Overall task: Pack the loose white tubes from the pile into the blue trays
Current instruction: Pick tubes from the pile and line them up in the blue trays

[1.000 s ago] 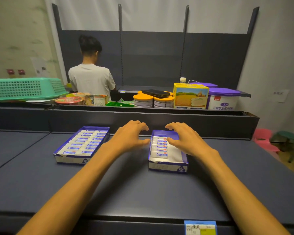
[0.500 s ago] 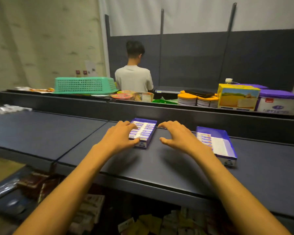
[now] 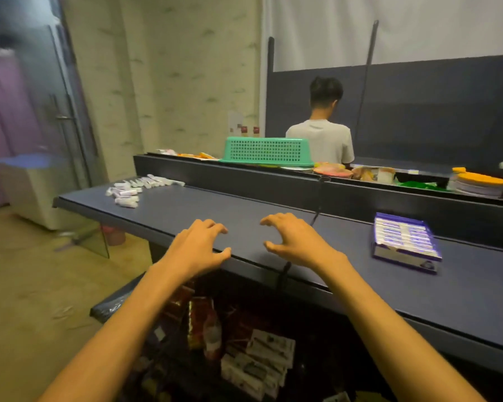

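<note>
Dark blue-grey laminate covered the bench (image 3: 273,210), which ran from the far left to the near right of the view. Both hands hovered above its near edge with fingers spread and loosely curled, grasping nothing. The left hand (image 3: 196,246) was at the near edge, thumb pointing right. The right hand (image 3: 295,239) was just beside it, thumb pointing left, with a bare gap of bench between the 2.

Loose white tubes (image 3: 134,188) lay in a scattered pile at the far left end of the bench, well apart from both hands. 1 blue tray (image 3: 404,242) sat on the bench to the right of the right hand, filled with a row of white tubes lying side by side. The exact tube count could not be read because of blur.

Behind the bench a raised ledge carried a green basket (image 3: 266,150), upside down, and tins with orange lids (image 3: 479,184) further right. A person in a light shirt (image 3: 323,137) stood beyond the ledge, back to the camera. Packaged goods (image 3: 259,364) lay on the lower shelf under the bench.
</note>
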Tool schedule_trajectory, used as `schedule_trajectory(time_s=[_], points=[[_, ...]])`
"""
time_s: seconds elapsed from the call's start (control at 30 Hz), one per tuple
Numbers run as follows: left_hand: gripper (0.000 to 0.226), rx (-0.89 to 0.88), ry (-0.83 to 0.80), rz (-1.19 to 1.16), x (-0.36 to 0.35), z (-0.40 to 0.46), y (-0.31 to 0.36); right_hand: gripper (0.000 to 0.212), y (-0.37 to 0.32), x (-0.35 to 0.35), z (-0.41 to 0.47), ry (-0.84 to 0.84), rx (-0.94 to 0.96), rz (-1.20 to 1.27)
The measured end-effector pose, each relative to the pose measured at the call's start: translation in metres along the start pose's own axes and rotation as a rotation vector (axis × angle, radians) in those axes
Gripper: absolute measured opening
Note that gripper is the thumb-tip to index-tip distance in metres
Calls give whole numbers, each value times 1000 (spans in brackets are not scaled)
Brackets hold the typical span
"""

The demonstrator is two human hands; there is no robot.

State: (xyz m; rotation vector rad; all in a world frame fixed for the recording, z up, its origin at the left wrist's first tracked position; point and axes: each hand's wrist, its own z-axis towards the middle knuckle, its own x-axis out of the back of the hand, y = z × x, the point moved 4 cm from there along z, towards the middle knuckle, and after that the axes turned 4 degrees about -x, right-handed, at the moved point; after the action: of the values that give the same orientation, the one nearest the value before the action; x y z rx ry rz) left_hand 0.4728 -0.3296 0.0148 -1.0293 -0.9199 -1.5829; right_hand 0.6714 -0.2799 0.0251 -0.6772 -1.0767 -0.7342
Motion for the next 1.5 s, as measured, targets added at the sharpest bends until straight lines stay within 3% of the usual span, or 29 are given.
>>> schedule_trajectory(time_s=[0.2,0.43,0.9,1.27,1.5], points=[[50,113,16,24,10,-21,-135,48,-89,-44,92,-21,88,-13],[52,148,3,7,-7,-10,-257,47,-147,-102,201,-54,129,-18],[50,108,-12,-95,-16,117,-468,48,-198,-170,403,-61,16,-11],[46,-121,-60,-202,-47,213,-582,44,-230,-214,488,-2,-250,9],[37,-304,-83,-304,-52,253,-584,44,-232,-220,497,26,-437,-20]])
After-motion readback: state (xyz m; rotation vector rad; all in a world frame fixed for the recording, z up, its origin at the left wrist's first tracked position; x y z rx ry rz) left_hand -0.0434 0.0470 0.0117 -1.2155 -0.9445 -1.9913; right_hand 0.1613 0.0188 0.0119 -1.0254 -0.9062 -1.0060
